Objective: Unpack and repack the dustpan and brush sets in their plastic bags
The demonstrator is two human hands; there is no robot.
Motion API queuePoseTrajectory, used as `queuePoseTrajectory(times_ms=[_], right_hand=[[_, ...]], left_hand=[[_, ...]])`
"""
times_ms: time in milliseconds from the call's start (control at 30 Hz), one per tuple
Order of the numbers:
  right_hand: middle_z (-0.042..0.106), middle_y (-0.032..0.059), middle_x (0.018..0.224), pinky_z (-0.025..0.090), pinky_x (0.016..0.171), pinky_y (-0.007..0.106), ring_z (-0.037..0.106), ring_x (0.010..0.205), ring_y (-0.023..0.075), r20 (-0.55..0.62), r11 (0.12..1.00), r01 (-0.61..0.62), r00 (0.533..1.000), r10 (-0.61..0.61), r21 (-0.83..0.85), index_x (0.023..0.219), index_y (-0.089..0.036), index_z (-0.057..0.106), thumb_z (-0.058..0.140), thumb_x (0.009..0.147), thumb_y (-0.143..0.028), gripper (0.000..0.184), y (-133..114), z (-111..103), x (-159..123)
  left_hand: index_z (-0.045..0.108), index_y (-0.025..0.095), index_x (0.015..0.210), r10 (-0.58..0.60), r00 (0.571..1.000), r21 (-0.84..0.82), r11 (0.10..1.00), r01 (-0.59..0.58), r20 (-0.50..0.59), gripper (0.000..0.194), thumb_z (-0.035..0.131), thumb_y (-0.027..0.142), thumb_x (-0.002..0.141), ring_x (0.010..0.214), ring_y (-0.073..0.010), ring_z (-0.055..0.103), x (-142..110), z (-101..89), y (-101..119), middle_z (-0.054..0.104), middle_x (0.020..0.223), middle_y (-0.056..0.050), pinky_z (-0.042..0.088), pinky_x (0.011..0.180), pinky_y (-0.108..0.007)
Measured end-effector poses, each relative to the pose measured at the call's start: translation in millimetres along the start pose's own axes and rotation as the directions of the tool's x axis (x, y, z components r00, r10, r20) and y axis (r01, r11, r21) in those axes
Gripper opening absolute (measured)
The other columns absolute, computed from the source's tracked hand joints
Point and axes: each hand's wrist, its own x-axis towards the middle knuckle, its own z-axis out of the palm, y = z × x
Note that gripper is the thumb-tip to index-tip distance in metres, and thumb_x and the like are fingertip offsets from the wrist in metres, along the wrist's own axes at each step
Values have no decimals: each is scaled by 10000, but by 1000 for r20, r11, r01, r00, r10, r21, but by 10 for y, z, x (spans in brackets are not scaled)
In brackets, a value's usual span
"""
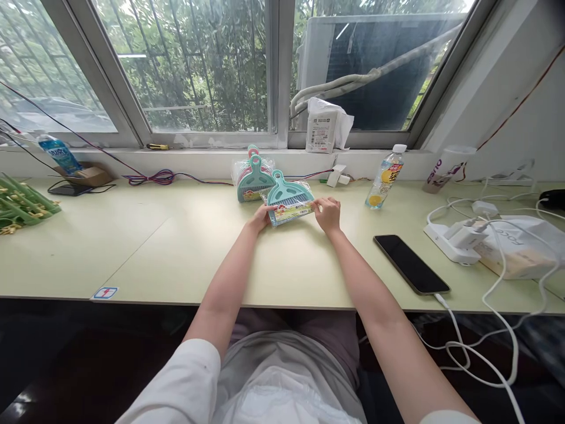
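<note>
A small teal dustpan and brush set [290, 193] in clear wrap, with a printed label strip along its lower part, is held tilted above the table. My left hand [261, 217] grips its lower left corner, the thumb lying on the front. At the right edge, my right hand [327, 213] pinches the wrap by the label with bent fingers. Just behind stands a stack of similar wrapped dustpan sets [255, 176], teal in front with pink showing behind, partly covered by the held one.
A drink bottle [385, 176], a phone [410, 264] on a white cable and a power strip [454, 240] lie to the right. Along the windowsill are a tissue pack [324, 126] and a yellow cutter [158, 146]. Green stalks [24, 206] lie at far left.
</note>
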Motion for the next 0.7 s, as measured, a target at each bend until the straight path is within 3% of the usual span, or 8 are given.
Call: queuePoseTrajectory(times_ms=[133, 267, 400, 467, 500, 567, 633, 700], right_hand=[[642, 117, 982, 372, 926, 426, 515, 1008, 276, -59, 996, -63, 996, 66, 56, 868, -193, 674, 476, 919, -348, 257, 61, 63, 24], [539, 139, 1157, 432, 926, 401, 527, 1046, 250, -91, 966, -86, 990, 111, 245, 949, -181, 640, 540, 875, -304, 175, 125, 159, 58], [635, 104, 1073, 475, 899, 411, 609, 946, 224, 136, 822, -350, 936, 325, 449, 1268, -181, 504, 670, 756, -245, 541, 215, 264, 70], [689, 71, 965, 483, 911, 410, 640, 898, 214, 277, 713, -466, 885, 375, 524, 1268, -165, 526, 704, 713, -230, 587, 255, 300, 70], [704, 63, 928, 488, 916, 402, 651, 889, 210, 332, 657, -503, 864, 378, 562, 1212, -154, 574, 709, 701, -226, 533, 270, 313, 71], [724, 60, 900, 500, 915, 383, 665, 885, 205, 396, 549, -544, 839, 375, 634, 1054, -138, 652, 717, 682, -214, 386, 287, 330, 75], [734, 57, 889, 513, 902, 373, 673, 871, 199, 420, 463, -571, 817, 395, 678, 958, -140, 666, 737, 652, -192, 319, 291, 337, 80], [736, 50, 869, 525, 879, 365, 678, 841, 188, 423, 407, -591, 796, 432, 696, 939, -145, 654, 749, 632, -157, 322, 288, 338, 86]], left_hand=[[528, 160, 1195, -28, 997, 31, 999, 26, 70, 498, 671, 80, 725, 810, -204, 704, -49, 50, -10, 719, 980, -92, 554, 857, -399], [514, 174, 1203, -22, 997, 54, 998, 18, 75, 517, 691, 112, 721, 786, -185, 699, -57, 87, -24, 715, 949, -67, 567, 810, -360], [538, 205, 1197, 12, 999, 216, 976, -22, 48, 478, 699, 238, 749, 818, -208, 695, -18, 70, -13, 711, 943, -55, 560, 793, -361], [606, 188, 1100, 120, 990, 393, 916, -81, -75, 333, 618, 381, 829, 892, -247, 681, -14, 49, 26, 706, 930, -76, 543, 824, -387], [636, 178, 1036, 216, 963, 507, 855, -109, -158, 325, 558, 443, 865, 939, -269, 667, -20, 34, 51, 702, 928, -90, 527, 855, -405], [665, 170, 944, 454, 843, 727, 677, -116, -288, 388, 451, 492, 913, 1040, -307, 625, -43, -7, 106, 689, 957, -119, 478, 934, -444], [668, 174, 983, 645, 707, 868, 489, -91, -290, 375, 408, 440, 938, 1164, -323, 552, -61, -63, 153, 665, 1058, -140, 412, 1017, -470], [617, 181, 1157, 757, 621, 929, 350, -119, -206, 343, 405, 346, 942, 1298, -297, 441, -49, -129, 183, 599, 1241, -137, 335, 1099, -458]])
